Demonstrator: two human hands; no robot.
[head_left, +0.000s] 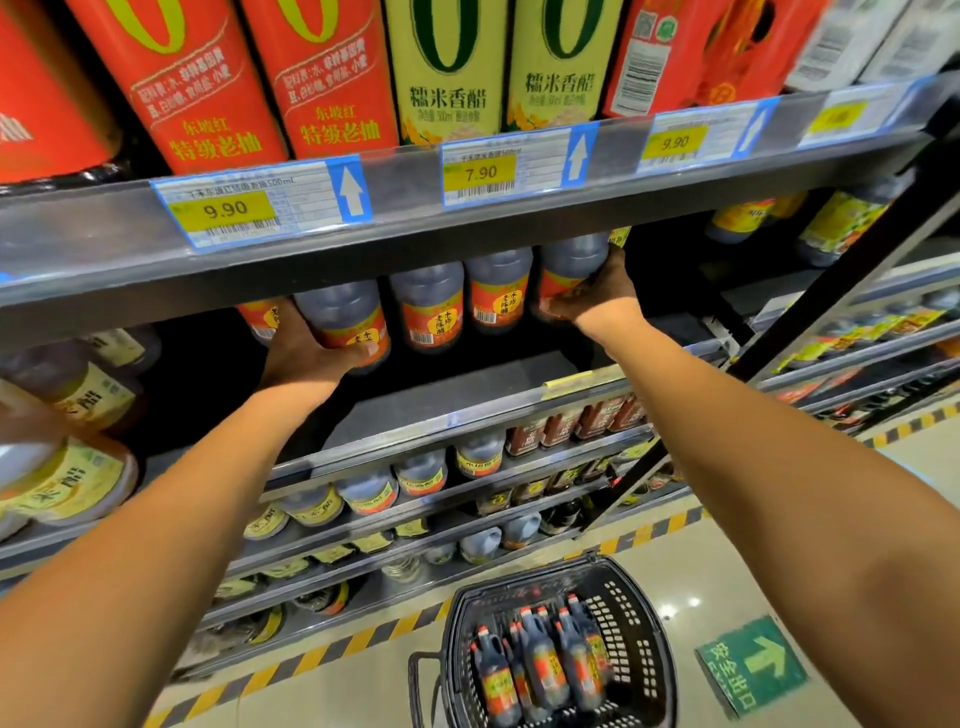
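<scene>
A row of dark vinegar bottles with orange labels stands on a shelf (467, 384) under the top shelf rail. My left hand (301, 358) grips the leftmost of these bottles (343, 317) around its lower body. My right hand (597, 291) grips the rightmost bottle (569, 265) from its right side. Two more bottles (434, 304) stand between them, untouched. Both arms reach forward into the shelf.
A black shopping basket (639, 649) on the floor below holds several of the same bottles. Tall red and yellow bottles (447, 67) fill the shelf above, over price tags (228, 210). Lower shelves carry more bottles. A yellow-black floor stripe (322, 654) borders the rack.
</scene>
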